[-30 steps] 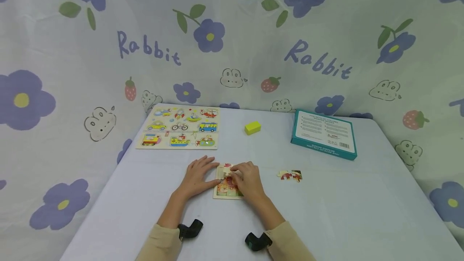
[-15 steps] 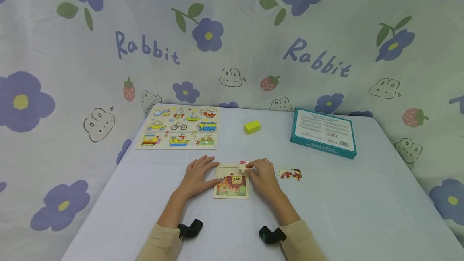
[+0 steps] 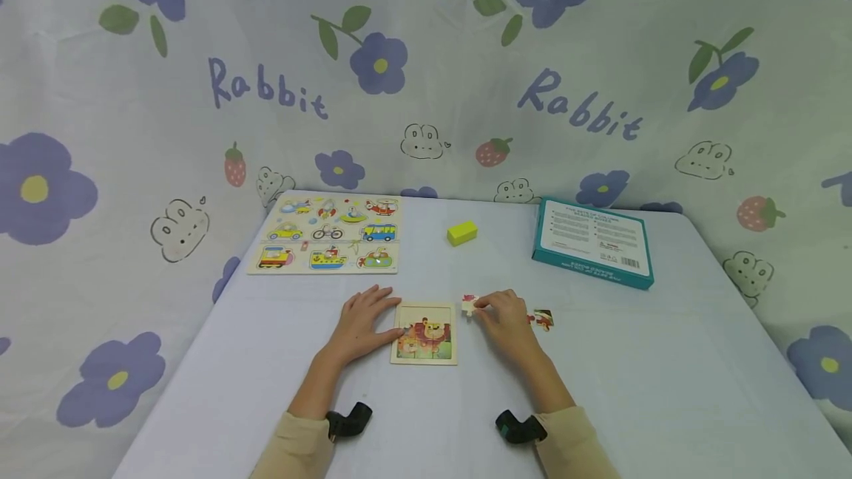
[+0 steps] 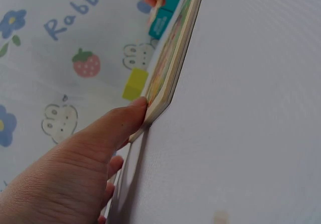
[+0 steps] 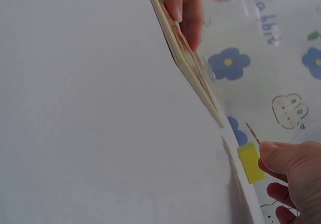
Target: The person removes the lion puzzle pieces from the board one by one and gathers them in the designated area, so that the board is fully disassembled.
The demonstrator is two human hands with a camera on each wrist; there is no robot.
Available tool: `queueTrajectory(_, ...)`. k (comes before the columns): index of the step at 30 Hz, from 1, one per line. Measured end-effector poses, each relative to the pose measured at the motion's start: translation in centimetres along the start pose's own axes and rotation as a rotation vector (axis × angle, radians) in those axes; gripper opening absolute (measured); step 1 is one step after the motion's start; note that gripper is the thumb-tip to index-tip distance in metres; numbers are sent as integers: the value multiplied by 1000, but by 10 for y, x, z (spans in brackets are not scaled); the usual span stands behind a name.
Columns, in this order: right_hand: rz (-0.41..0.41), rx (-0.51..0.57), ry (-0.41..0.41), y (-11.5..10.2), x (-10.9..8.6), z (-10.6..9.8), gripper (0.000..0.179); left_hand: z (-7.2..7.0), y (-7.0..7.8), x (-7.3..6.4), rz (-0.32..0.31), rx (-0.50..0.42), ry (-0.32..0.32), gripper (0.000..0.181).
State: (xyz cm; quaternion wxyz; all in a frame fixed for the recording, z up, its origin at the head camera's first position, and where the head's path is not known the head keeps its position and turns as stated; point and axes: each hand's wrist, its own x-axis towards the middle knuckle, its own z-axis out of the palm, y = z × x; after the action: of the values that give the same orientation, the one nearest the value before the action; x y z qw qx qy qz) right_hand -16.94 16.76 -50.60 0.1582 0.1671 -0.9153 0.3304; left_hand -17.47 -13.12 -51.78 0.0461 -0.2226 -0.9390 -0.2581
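A square wooden jigsaw tray (image 3: pixel 426 307) lies on the white table, with lion-picture pieces filling its lower part and a bare strip along the top. My left hand (image 3: pixel 362 324) rests beside its left edge, fingers stretched forward; in the left wrist view the thumb (image 4: pixel 118 126) touches the tray's rim. Right of the tray, my right hand (image 3: pixel 507 320) pinches a puzzle piece (image 3: pixel 469 304), white with a pink-red patch, between thumb and fingertips. That piece shows edge-on in the right wrist view, held above the table. More puzzle pieces (image 3: pixel 543 318) lie just beyond the right hand, partly hidden by it.
At the back left lies a vehicle-picture board (image 3: pixel 326 235). A yellow block (image 3: pixel 462 233) stands at the back middle, and a teal-edged flat box (image 3: pixel 592 242) lies at the back right. Behind the table hangs a flowered curtain (image 3: pixel 426 80).
My right hand has lifted the white-and-pink puzzle piece off the tray's upper part and carried it right, past the tray's edge. The left hand stays in place.
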Motion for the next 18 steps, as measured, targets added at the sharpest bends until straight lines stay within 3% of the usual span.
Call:
queueTrajectory(11,43,-8,-41,15,-10,-17,10,0,-1,0,7,14,8,60)
queueTrajectory(18,-4,-4,-19,28,-17,-24,12,0,-1,1,-3,8,-6,61)
